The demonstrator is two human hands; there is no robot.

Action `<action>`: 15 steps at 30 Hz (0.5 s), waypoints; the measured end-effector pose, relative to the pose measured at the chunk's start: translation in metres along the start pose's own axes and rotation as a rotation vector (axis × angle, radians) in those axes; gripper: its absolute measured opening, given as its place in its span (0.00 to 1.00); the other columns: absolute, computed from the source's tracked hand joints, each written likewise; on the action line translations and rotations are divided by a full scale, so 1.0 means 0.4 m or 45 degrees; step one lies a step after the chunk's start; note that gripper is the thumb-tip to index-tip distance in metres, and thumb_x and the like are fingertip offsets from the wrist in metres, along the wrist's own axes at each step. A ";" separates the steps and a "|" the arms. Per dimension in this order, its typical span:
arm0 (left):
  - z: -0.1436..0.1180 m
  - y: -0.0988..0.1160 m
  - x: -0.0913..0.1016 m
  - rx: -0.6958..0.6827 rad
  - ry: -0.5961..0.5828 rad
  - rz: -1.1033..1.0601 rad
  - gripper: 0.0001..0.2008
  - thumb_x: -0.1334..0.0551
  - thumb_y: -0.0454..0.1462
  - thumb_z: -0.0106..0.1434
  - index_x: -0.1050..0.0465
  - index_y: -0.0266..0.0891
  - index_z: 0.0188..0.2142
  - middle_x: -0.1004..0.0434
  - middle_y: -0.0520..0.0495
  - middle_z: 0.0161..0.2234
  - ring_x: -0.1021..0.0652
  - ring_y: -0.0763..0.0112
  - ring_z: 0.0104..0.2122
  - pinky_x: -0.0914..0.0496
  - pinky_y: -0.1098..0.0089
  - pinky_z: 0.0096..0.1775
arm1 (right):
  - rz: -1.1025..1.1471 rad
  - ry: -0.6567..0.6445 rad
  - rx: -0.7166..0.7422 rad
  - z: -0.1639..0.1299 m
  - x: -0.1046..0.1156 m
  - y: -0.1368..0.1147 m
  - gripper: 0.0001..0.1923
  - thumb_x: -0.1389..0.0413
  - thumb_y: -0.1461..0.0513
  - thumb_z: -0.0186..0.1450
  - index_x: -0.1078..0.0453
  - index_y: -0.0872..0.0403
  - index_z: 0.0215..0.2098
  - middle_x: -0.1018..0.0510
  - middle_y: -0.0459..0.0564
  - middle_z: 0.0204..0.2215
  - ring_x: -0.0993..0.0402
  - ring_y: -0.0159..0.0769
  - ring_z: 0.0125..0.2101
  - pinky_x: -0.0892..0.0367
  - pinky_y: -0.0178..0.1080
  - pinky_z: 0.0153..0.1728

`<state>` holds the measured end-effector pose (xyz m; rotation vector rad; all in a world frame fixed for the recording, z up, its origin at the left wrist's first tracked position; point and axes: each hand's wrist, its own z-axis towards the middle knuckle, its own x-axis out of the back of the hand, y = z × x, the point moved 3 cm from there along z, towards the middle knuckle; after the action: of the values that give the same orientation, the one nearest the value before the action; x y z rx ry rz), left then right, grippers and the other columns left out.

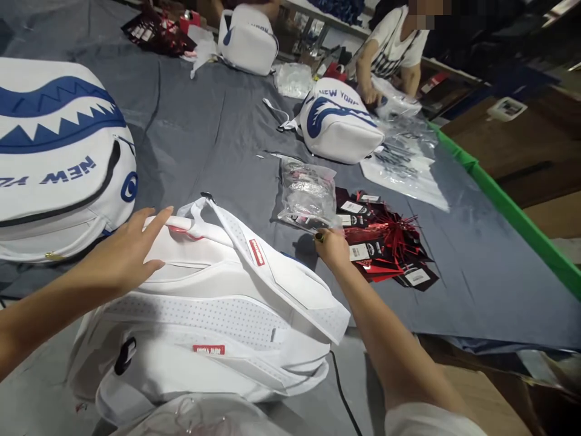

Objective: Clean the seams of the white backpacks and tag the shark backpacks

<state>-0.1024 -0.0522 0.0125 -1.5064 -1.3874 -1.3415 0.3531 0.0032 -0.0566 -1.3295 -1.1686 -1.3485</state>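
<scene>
A white backpack (181,363) lies in front of me, its padded straps (272,272) with small red labels facing up. My left hand (129,248) rests at the backpack's top end, beside its handle, thumb and fingers apart. Beyond the backpack, my right hand (333,248) is closed at the lower edge of a clear plastic packet (308,194). A small dark piece shows at its fingers; whether it is held or worn I cannot tell. Just right of that hand lies a pile of red and black hang tags (381,242) with white barcode stickers.
A white-and-blue backpack (54,139) stands at left. Farther back are a small white-and-blue bag (340,127) and another white bag (249,42). A co-worker (394,42) handles clear plastic at the far side. A green edge strip (512,200) runs along the table's right.
</scene>
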 end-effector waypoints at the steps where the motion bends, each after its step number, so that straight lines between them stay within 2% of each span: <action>1: 0.001 -0.002 -0.002 0.001 -0.001 -0.002 0.43 0.44 0.42 0.63 0.68 0.49 0.71 0.55 0.36 0.69 0.34 0.41 0.61 0.30 0.51 0.53 | -0.039 0.010 0.004 0.027 -0.021 0.013 0.19 0.51 0.67 0.65 0.28 0.63 0.53 0.23 0.67 0.47 0.27 0.52 0.49 0.32 0.44 0.44; 4: 0.004 -0.006 -0.003 -0.015 0.013 -0.012 0.42 0.45 0.43 0.64 0.67 0.49 0.71 0.54 0.36 0.69 0.34 0.42 0.62 0.31 0.51 0.54 | -0.143 0.023 0.021 0.098 -0.054 0.035 0.27 0.52 0.71 0.64 0.39 0.69 0.62 0.32 0.74 0.58 0.36 0.55 0.57 0.35 0.45 0.47; 7: 0.007 -0.003 -0.002 -0.021 0.023 -0.018 0.41 0.45 0.43 0.63 0.65 0.47 0.71 0.54 0.36 0.69 0.37 0.44 0.64 0.32 0.50 0.56 | -0.209 -0.045 0.078 0.142 -0.073 0.050 0.24 0.55 0.72 0.65 0.36 0.70 0.59 0.27 0.75 0.51 0.31 0.54 0.52 0.37 0.45 0.45; 9: 0.009 0.000 -0.002 -0.009 0.023 -0.018 0.41 0.45 0.43 0.63 0.65 0.47 0.71 0.54 0.36 0.69 0.38 0.45 0.64 0.32 0.50 0.56 | -0.244 -0.074 0.134 0.147 -0.086 0.052 0.20 0.56 0.71 0.67 0.32 0.70 0.54 0.24 0.74 0.46 0.27 0.52 0.47 0.38 0.45 0.45; 11: 0.010 0.003 -0.003 -0.005 0.031 -0.023 0.40 0.45 0.43 0.64 0.64 0.47 0.71 0.53 0.36 0.69 0.38 0.45 0.64 0.32 0.50 0.56 | -0.276 -0.065 0.184 0.137 -0.097 0.045 0.20 0.59 0.70 0.69 0.31 0.70 0.52 0.23 0.74 0.45 0.27 0.53 0.46 0.38 0.46 0.46; 15: 0.012 0.002 0.002 -0.012 0.022 -0.038 0.40 0.46 0.43 0.64 0.65 0.48 0.71 0.54 0.37 0.69 0.38 0.45 0.65 0.32 0.50 0.56 | -0.312 -0.033 0.310 0.118 -0.108 0.000 0.24 0.60 0.68 0.71 0.38 0.66 0.62 0.25 0.74 0.50 0.29 0.54 0.50 0.40 0.49 0.49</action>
<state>-0.1006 -0.0477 0.0122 -1.4824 -1.3995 -1.3779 0.3624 0.0489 -0.1005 -1.0585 -1.5005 -1.3117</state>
